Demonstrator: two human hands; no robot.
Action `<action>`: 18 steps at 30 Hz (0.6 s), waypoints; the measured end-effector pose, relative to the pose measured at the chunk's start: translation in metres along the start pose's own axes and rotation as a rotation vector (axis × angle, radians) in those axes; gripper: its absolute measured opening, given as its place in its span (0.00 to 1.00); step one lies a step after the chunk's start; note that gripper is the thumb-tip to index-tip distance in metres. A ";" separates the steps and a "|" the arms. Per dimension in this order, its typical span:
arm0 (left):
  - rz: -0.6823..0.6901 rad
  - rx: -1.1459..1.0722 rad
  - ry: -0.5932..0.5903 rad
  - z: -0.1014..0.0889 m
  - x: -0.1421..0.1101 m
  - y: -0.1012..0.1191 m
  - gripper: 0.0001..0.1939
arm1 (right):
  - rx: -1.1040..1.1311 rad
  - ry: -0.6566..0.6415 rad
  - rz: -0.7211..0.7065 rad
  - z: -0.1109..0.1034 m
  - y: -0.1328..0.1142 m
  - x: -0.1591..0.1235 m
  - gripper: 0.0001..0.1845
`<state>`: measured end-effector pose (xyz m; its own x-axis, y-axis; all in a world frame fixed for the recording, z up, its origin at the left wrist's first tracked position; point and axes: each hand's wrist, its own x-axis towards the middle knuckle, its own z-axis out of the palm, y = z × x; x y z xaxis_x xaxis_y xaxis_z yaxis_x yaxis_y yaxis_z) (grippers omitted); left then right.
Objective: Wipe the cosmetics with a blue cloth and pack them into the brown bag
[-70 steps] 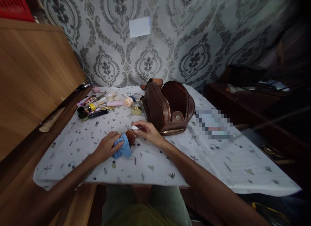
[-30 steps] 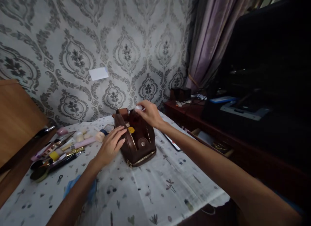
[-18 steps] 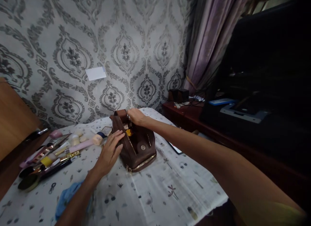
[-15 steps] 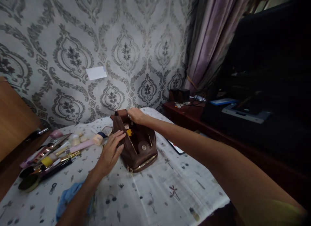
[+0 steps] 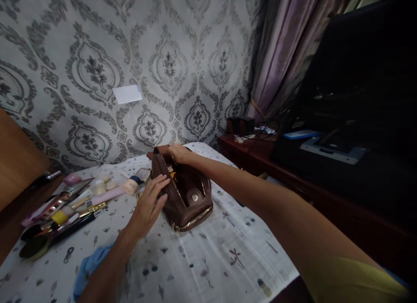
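Note:
A brown leather bag (image 5: 185,216) with gold zippers and a snap tab stands on the cloth, its top unzipped and gaping. Inside the opening a small yellow item (image 5: 173,177) shows in part. My left hand (image 5: 151,203) rests against the bag's left side, fingers stretched out over its edge. At the far end of the opening, beside the strap (image 5: 163,151), my right hand (image 5: 179,154) is closed with its fingers curled down; what they grip is hidden.
Makeup brushes (image 5: 106,195), a foundation bottle (image 5: 132,185) and other cosmetics lie to the left on the patterned cloth (image 5: 182,268). A blue cloth (image 5: 89,266) lies near my left forearm. On the right stands a dark red desk (image 5: 233,148) with small black speakers (image 5: 246,125).
The view has shifted slightly. My right hand has moved a little left and lower at the bag's far end, while my left hand stays against its side. The yellow item shows less.

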<state>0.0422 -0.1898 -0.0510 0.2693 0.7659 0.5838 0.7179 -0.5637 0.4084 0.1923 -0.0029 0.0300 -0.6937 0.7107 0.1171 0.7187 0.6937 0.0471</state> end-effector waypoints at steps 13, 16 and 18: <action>-0.003 0.001 0.005 0.002 0.000 0.000 0.20 | 0.020 -0.032 0.078 0.014 0.010 0.005 0.16; -0.008 0.000 0.016 0.002 0.000 0.001 0.20 | 0.030 -0.036 0.061 0.013 0.008 0.001 0.15; -0.008 0.001 0.020 0.003 0.000 0.001 0.20 | 0.032 -0.029 0.052 0.013 0.006 -0.001 0.16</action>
<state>0.0450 -0.1896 -0.0524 0.2508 0.7639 0.5946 0.7205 -0.5575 0.4124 0.1965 0.0023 0.0175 -0.6572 0.7484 0.0900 0.7520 0.6591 0.0102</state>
